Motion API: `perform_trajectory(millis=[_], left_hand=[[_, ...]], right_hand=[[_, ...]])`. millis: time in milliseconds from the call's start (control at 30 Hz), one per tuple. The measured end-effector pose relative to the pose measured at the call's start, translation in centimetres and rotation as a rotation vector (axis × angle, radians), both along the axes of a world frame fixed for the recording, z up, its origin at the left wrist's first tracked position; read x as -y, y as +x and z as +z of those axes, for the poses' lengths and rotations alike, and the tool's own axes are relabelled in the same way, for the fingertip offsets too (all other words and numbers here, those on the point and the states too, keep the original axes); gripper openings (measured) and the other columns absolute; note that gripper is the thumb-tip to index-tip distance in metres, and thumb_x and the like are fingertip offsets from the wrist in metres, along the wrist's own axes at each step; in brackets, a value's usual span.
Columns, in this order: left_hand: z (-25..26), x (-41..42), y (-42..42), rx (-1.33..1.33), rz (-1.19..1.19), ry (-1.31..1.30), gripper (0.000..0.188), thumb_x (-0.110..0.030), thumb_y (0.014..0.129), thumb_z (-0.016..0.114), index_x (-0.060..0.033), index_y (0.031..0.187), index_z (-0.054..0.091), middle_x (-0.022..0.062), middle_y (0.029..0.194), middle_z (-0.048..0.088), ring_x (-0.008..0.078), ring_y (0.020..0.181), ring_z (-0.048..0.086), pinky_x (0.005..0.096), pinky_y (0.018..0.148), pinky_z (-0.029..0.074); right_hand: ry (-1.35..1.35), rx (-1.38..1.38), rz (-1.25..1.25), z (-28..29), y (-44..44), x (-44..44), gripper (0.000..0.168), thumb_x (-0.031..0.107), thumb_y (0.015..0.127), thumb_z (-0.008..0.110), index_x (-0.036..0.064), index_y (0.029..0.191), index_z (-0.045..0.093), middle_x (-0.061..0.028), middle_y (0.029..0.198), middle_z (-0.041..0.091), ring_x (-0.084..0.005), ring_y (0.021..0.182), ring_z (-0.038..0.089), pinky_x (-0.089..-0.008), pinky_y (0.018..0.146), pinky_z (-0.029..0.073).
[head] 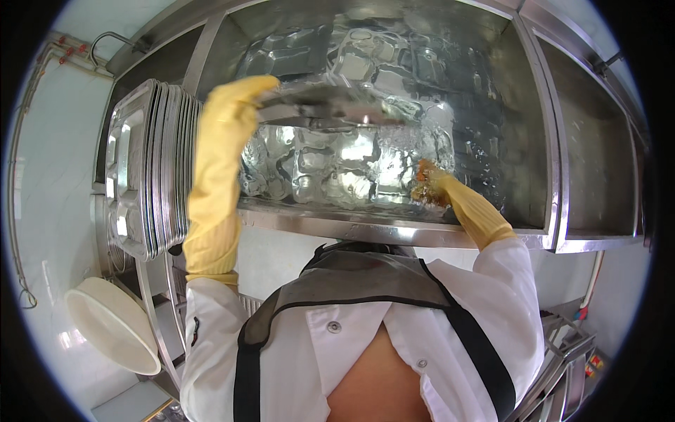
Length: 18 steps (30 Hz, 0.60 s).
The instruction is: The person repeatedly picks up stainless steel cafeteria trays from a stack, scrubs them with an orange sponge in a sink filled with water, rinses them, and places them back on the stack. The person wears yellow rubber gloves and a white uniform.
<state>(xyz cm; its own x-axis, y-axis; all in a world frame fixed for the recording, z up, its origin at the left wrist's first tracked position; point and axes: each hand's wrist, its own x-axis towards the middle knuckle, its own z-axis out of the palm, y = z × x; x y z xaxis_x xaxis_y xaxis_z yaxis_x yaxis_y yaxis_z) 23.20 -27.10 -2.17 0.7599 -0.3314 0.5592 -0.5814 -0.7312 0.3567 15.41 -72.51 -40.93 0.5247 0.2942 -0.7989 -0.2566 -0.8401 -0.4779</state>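
My left hand, in a long yellow rubber glove, grips the left end of a metal tray. The tray is tipped on edge just over the water and blurred by motion. My right hand, gloved the same way, is down in the water near the front wall of the steel sink. Ripples and splashes break up its outline. Orange and brown patches show at its fingers; whether it holds something cannot be told. Beneath the water lie several stainless steel compartment trays, distorted by the surface.
A tightly packed row of compartment trays stands on edge left of the sink. Another basin adjoins on the right. A cream plastic tub leans at lower left. A curved faucet rises at back left. A metal rack stands lower right.
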Motion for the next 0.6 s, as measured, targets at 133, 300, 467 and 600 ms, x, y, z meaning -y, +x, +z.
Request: perform_trajectory(millis=[133, 300, 467, 600], left_hand=[[4.9, -7.7, -2.1, -0.018, 0.469, -0.273, 0.018, -0.01, 0.099, 0.067, -0.0045, 0.111, 0.079, 0.006, 0.098, 0.08, 0.0159, 0.082, 0.073, 0.0335, 0.079, 0.061], [10.8, -17.3, -7.7, 0.189, 0.581, -0.812, 0.025, -0.019, 0.098, 0.08, 0.0003, 0.11, 0.069, 0.005, 0.101, 0.073, 0.0158, 0.088, 0.069, 0.0328, 0.079, 0.057], [12.8, -23.3, -16.3, -0.106, 0.638, -0.743, 0.031, -0.029, 0.106, 0.069, 0.0007, 0.114, 0.07, 0.0054, 0.102, 0.071, 0.0148, 0.089, 0.068, 0.029, 0.078, 0.055], [10.2, -23.7, -19.4, -0.304, 0.968, -0.859, 0.032, -0.032, 0.106, 0.068, -0.001, 0.113, 0.074, 0.0059, 0.102, 0.074, 0.0161, 0.089, 0.071, 0.0279, 0.073, 0.055]], right_hand=[[-0.158, 0.012, 0.032, -0.2, 2.7, -3.2, 0.088, 0.071, 0.079, 0.083, 0.008, 0.138, 0.068, -0.0135, 0.128, 0.076, -0.0287, 0.113, 0.074, -0.0425, 0.095, 0.058], [0.117, 0.197, -0.315, -6.9, 7.0, -6.7, 0.085, 0.048, 0.08, 0.092, -0.007, 0.137, 0.062, -0.0212, 0.116, 0.077, -0.0334, 0.104, 0.076, -0.0418, 0.085, 0.062], [0.343, 0.186, -0.694, -10.9, 8.8, -13.6, 0.075, 0.041, 0.07, 0.1, -0.005, 0.12, 0.067, -0.0134, 0.108, 0.074, -0.0248, 0.092, 0.071, -0.0365, 0.077, 0.059], [0.304, 0.109, -0.929, -10.1, 8.9, -17.8, 0.076, 0.04, 0.079, 0.096, -0.019, 0.117, 0.067, -0.0224, 0.105, 0.076, -0.033, 0.092, 0.078, -0.0394, 0.075, 0.064]])
